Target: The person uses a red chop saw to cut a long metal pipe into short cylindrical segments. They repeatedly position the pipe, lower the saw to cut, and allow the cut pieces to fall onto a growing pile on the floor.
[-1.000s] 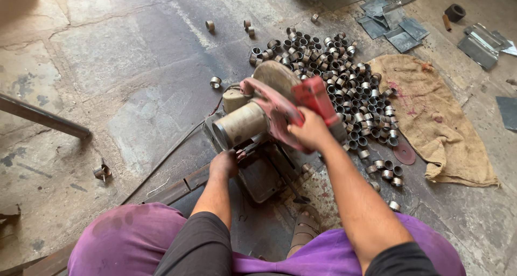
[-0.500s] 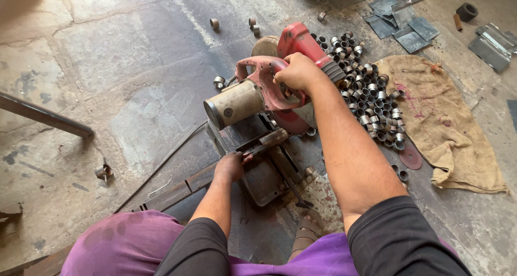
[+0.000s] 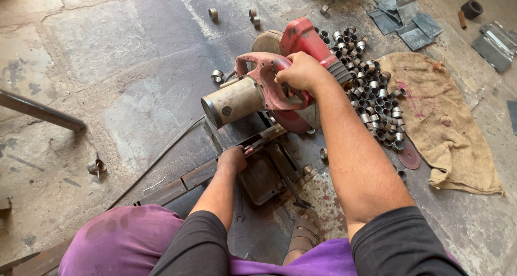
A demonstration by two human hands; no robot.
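Note:
A red chop saw [image 3: 280, 77] with a tan cylindrical motor [image 3: 232, 101] stands on the stone floor in front of me, its head raised. My right hand [image 3: 302, 71] is closed around the saw's red handle. My left hand [image 3: 232, 158] rests low on a long metal bar [image 3: 183, 182] lying in the saw's vise [image 3: 264, 171], fingers wrapped over the bar near the clamp. My purple-clad knees and a sandalled foot [image 3: 304, 233] show at the bottom.
A heap of several short cut metal rings [image 3: 374, 101] lies right of the saw, beside a burlap sack [image 3: 441, 122]. Loose rings [image 3: 214, 13] are scattered on the floor beyond. A metal rod [image 3: 40, 112] lies at left, metal sheet scraps [image 3: 404, 17] at top right.
My right hand has lifted the saw head up and away from the vise. My left hand has stayed down on the bar, shifting slightly along it.

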